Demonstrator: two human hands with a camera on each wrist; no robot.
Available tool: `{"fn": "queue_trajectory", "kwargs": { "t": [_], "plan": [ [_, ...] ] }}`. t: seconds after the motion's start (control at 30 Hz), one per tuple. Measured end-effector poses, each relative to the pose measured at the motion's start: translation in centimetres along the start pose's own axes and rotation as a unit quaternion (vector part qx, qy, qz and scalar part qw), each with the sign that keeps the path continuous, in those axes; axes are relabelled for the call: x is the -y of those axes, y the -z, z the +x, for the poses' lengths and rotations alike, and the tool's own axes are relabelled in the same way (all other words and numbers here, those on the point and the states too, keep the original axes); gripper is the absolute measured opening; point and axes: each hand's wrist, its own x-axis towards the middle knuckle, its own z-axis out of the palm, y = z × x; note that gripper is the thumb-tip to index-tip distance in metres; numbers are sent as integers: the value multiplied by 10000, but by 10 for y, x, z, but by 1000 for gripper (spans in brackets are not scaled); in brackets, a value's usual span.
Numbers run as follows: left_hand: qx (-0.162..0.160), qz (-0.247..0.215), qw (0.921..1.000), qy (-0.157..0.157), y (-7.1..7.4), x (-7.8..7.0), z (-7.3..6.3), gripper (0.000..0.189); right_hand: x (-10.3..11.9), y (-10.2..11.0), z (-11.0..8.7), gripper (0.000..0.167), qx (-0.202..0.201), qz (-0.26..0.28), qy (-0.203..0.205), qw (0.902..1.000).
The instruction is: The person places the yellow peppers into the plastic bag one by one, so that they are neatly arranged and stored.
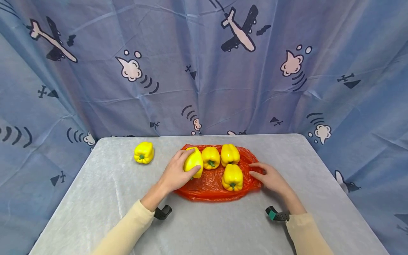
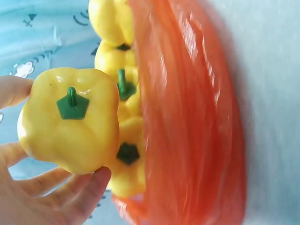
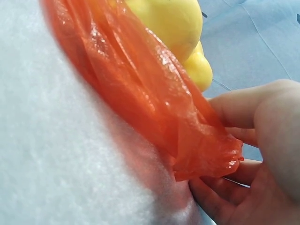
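In the head view, my left hand [image 1: 173, 173] grips a yellow bell pepper [image 1: 195, 162] at the left end of a red plastic bag [image 1: 210, 194]. The left wrist view shows this bell pepper [image 2: 51, 136] with its green stem toward the camera, thumb and fingers around it. Three more yellow peppers lie on the spread bag: one [image 1: 210, 158] beside the held one, one [image 1: 230, 154] at the back and one [image 1: 232, 177] nearer the front. At the bag's right edge, my right hand [image 1: 271, 178] touches the plastic with loosely bent, spread fingers; some fingertips are hidden behind it.
Another yellow bell pepper [image 1: 144, 153] sits apart on the grey tabletop [image 1: 105, 184], left of the bag. A blue patterned curtain [image 1: 204, 71] hangs behind the table's far edge. Both wrists wear dark straps.
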Motion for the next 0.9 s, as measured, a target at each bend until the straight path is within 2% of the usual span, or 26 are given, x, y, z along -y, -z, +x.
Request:
{"fn": "queue_trajectory", "kwargs": {
  "t": [0.13,0.37,0.53,0.7,0.9],
  "plan": [
    [108,-13,9999,-1,-10,-5,-2,63,0,-1,-1,43,3,11,-5,10000],
    [364,-81,9990,260,-24,-9,-5,66,0,-2,0,42,-5,24,-10,10000],
    [426,-56,9985,332,-35,-9,-9,64,1,-2,-1,43,4,27,-35,10000],
    [501,-60,9982,322,-42,-13,-14,64,1,-2,-2,45,45,13,-66,10000],
    [648,-60,9974,324,-49,-14,-13,67,1,-1,-1,44,-5,-22,-59,10000]
  ]
}}
